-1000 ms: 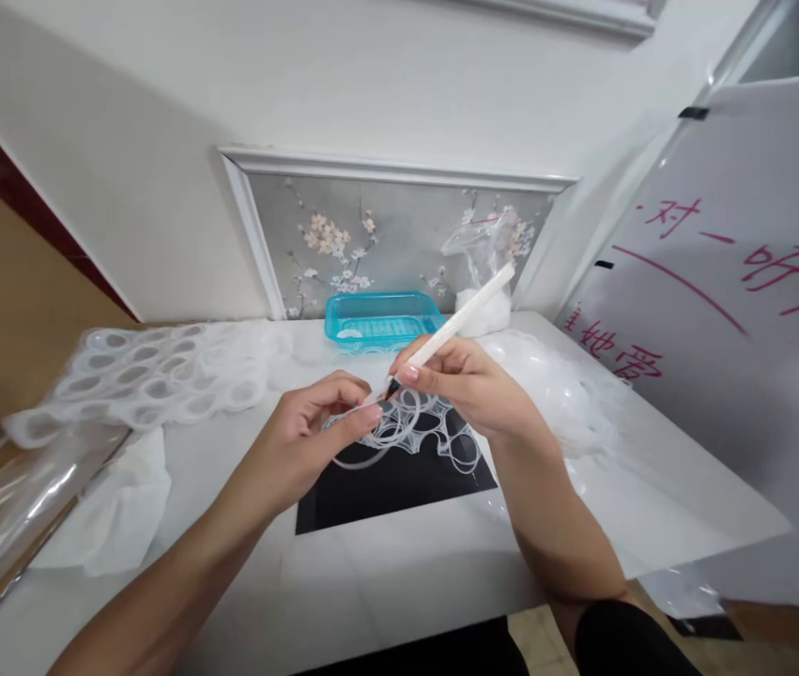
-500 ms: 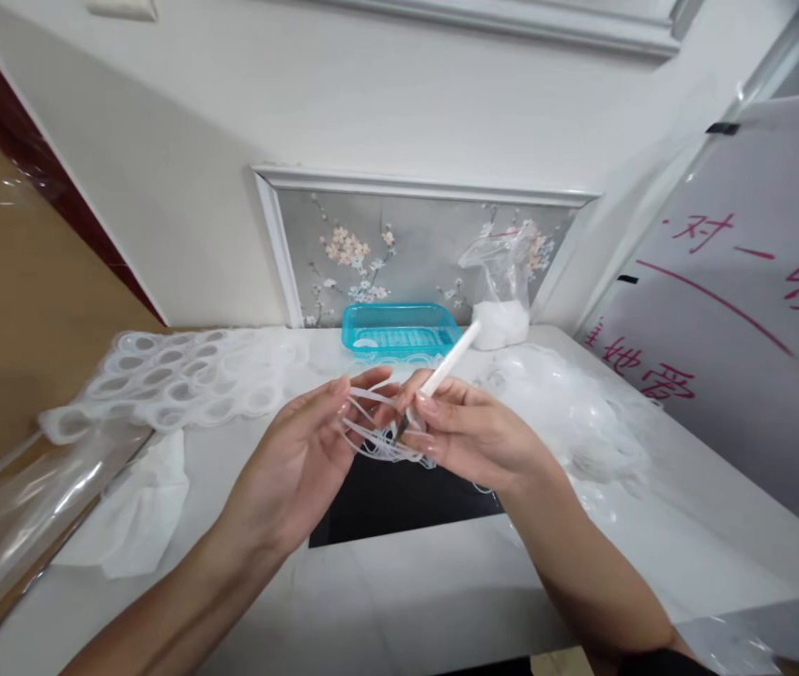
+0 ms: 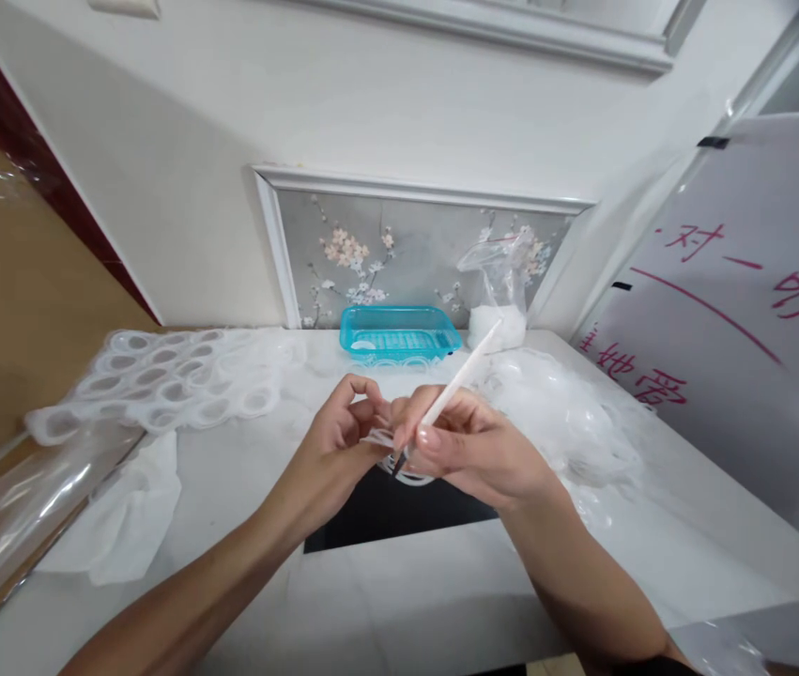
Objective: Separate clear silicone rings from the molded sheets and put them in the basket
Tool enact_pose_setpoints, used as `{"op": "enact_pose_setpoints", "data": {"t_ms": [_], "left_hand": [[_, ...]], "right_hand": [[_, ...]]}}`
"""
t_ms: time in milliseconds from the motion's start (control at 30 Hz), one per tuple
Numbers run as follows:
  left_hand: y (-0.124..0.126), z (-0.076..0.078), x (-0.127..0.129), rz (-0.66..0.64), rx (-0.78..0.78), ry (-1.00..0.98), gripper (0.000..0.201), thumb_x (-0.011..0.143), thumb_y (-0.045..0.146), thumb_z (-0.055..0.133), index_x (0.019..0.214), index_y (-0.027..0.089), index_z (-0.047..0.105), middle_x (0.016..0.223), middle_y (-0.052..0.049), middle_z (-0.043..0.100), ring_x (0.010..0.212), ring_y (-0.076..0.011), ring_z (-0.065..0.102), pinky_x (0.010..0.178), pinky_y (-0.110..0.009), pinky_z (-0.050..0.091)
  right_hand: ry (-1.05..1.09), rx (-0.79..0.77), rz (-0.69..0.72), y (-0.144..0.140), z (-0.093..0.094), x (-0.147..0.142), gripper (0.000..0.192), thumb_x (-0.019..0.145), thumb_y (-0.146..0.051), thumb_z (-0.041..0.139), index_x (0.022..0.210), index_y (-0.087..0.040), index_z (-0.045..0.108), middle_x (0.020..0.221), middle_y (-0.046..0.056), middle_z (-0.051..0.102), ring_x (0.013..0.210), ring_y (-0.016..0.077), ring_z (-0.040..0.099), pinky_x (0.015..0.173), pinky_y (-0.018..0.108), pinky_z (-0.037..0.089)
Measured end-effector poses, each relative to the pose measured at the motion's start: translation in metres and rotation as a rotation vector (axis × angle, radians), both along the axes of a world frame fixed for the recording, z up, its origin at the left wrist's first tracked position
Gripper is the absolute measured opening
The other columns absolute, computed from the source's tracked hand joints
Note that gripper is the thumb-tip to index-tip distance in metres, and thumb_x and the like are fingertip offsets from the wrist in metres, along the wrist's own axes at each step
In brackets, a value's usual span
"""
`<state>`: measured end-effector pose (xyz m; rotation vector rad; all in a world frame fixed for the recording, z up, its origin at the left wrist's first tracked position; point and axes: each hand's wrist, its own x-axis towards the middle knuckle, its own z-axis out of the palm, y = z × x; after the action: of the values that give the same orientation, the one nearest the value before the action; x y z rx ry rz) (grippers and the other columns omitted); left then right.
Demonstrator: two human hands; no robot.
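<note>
Hands have closed in since half a second ago — the left hand (image 3: 339,441), then spread open under the strips, now curls its fingers tight around the clear plastic webbing (image 3: 399,460), bunching it small above the black mat (image 3: 385,512). That suggests the cut-out scrap is being gathered, not trimmed. At about 3 o'clock from it, touching, the right hand (image 3: 473,446) pinches a white pen-like knife (image 3: 456,380), tip down at the webbing, shaft pointing to 1 o'clock toward the blue tray (image 3: 399,333).

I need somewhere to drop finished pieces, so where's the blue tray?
The blue tray sits at the table's far edge, centre, against the floral panel, left of the plastic bag.
</note>
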<state>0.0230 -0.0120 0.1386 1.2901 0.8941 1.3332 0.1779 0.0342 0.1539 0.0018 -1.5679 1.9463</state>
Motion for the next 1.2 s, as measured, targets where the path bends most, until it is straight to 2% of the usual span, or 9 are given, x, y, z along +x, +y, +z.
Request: {"op": "enact_pose_setpoints", "data": {"t_ms": [100,267,467,633,700,800,933,1033,1200], "left_hand": [[0.002,0.001,-0.005,0.121,0.092,0.223,0.039,0.08,0.03,0.066,0.113,0.029,0.044,0.078,0.004,0.057,0.071,-0.0132,0.056,0.066,-0.026,0.043],[0.016,0.008,-0.03,0.451,0.179,0.615,0.03,0.081,0.029,0.061,0.109,0.025,0.055,0.078,0.002,0.057,0.08,-0.0156,0.057,0.076,-0.029,0.042],[0.025,0.014,-0.059,0.391,0.038,0.728,0.037,0.077,0.031,0.063,0.112,0.025,0.054,0.074,0.003,0.062,0.076,-0.017,0.058,0.076,-0.031,0.042],[0.021,0.019,-0.058,0.468,0.1,0.813,0.037,0.079,0.033,0.061,0.115,0.026,0.054,0.076,0.002,0.062,0.08,-0.0188,0.059,0.077,-0.03,0.04],[0.021,0.018,-0.055,0.519,0.119,0.861,0.037,0.079,0.032,0.061,0.115,0.026,0.054,0.078,0.002,0.063,0.079,-0.0187,0.059,0.074,-0.029,0.041],[0.023,0.011,-0.053,0.698,0.256,1.012,0.038,0.081,0.026,0.058,0.118,0.025,0.055,0.083,-0.001,0.064,0.077,-0.0204,0.06,0.07,-0.029,0.04],[0.022,0.0,-0.047,0.805,0.686,1.279,0.033,0.085,0.018,0.052,0.117,0.021,0.06,0.084,-0.007,0.064,0.084,-0.0257,0.058,0.078,-0.036,0.039],[0.013,-0.005,-0.035,0.633,0.936,1.416,0.028,0.086,0.015,0.05,0.112,0.018,0.062,0.086,-0.009,0.066,0.088,-0.0265,0.058,0.085,-0.039,0.04],[-0.006,-0.008,-0.011,0.483,1.11,1.383,0.033,0.083,0.007,0.051,0.114,0.017,0.058,0.101,-0.009,0.068,0.094,-0.0251,0.058,0.089,-0.04,0.041]], "right_hand": [[-0.09,0.101,-0.03,0.004,0.002,0.003,0.013,0.086,-0.03,0.064,0.089,-0.02,0.071,0.065,-0.003,0.049,0.058,0.0073,0.04,0.054,0.023,0.031],[-0.294,0.181,-0.431,0.039,-0.01,0.0,0.018,0.081,-0.037,0.067,0.086,-0.019,0.069,0.091,0.003,0.065,0.085,0.0131,0.056,0.078,0.027,0.043],[-0.995,0.513,-0.36,0.085,-0.055,-0.01,0.035,0.079,-0.047,0.064,0.077,-0.012,0.069,0.075,0.007,0.066,0.071,0.0167,0.057,0.067,0.028,0.042],[-1.168,0.604,-0.663,0.071,-0.052,-0.011,0.054,0.081,-0.062,0.055,0.101,-0.014,0.07,0.09,0.014,0.069,0.088,0.0269,0.062,0.082,0.037,0.043],[-0.927,0.414,-0.672,0.056,-0.041,-0.014,0.061,0.083,-0.061,0.054,0.123,-0.015,0.06,0.107,0.014,0.067,0.102,0.0272,0.06,0.093,0.04,0.041],[-0.476,-0.185,-0.449,0.029,-0.026,-0.026,0.065,0.088,-0.06,0.049,0.136,-0.017,0.043,0.13,0.013,0.055,0.109,0.0226,0.059,0.098,0.039,0.043],[-0.258,-0.902,-0.024,-0.003,-0.021,-0.043,0.068,0.092,-0.064,0.028,0.123,-0.006,0.046,0.115,0.018,0.057,0.096,0.0214,0.064,0.088,0.037,0.05],[-0.105,-1.093,0.08,-0.012,-0.023,-0.047,0.072,0.09,-0.069,0.019,0.107,-0.007,0.052,0.09,0.012,0.061,0.078,0.0177,0.063,0.074,0.031,0.052],[0.051,-1.137,-0.104,-0.006,-0.014,-0.036,0.065,0.089,-0.071,0.02,0.103,-0.015,0.05,0.087,0.01,0.063,0.083,0.022,0.063,0.073,0.039,0.054]]}}
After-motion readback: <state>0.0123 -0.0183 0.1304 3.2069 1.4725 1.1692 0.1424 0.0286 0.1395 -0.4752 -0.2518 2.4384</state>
